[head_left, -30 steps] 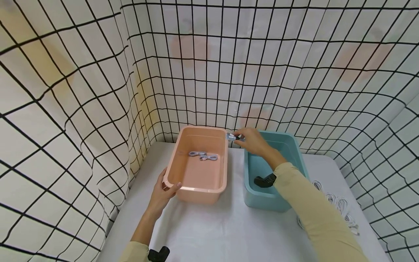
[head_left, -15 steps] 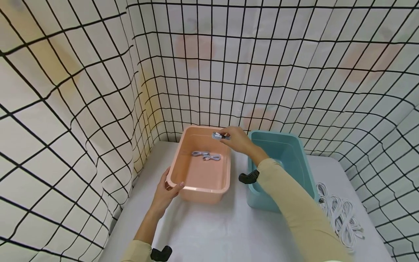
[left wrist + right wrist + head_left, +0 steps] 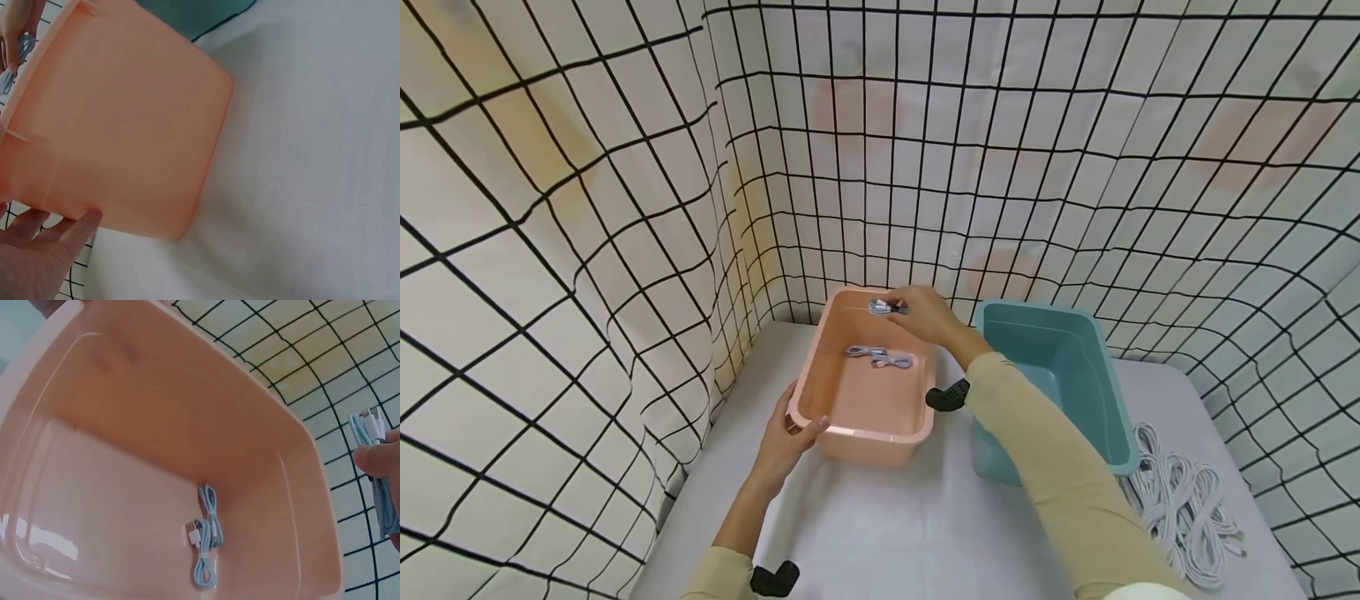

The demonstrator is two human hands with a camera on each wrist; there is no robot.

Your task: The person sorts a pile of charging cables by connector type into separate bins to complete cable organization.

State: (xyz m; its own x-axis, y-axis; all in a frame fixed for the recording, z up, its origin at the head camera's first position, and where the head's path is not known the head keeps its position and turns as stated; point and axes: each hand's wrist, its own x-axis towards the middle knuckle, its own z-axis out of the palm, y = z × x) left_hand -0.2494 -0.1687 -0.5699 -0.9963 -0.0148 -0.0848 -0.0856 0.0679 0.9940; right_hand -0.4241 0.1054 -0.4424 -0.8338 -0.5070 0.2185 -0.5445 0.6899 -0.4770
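Note:
A bundled USB charging cable (image 3: 882,307), light-coloured with white plugs, is pinched between the thumb and fingers of my right hand (image 3: 927,313). The hand is above the back part of a peach plastic bin (image 3: 861,408); the right wrist view shows the held cable (image 3: 379,475) at the right edge. Two more coiled cables (image 3: 206,553) lie on the bin's floor, touching each other. My left hand (image 3: 784,440) grips the bin's near left corner, thumb at the rim. In the left wrist view, its fingers (image 3: 78,234) press the outer wall.
A teal bin (image 3: 1051,379) stands right of the peach one, partly behind my right forearm. Farther right, a heap of coiled white cables (image 3: 1195,517) lies on the white-covered table (image 3: 880,533). Black netting (image 3: 970,150) over white cloth rises behind and at both sides.
My right hand has carried the cable bundle leftward from the teal bin's back left corner to above the peach bin. The left hand keeps its grip. The head view has turned slightly left.

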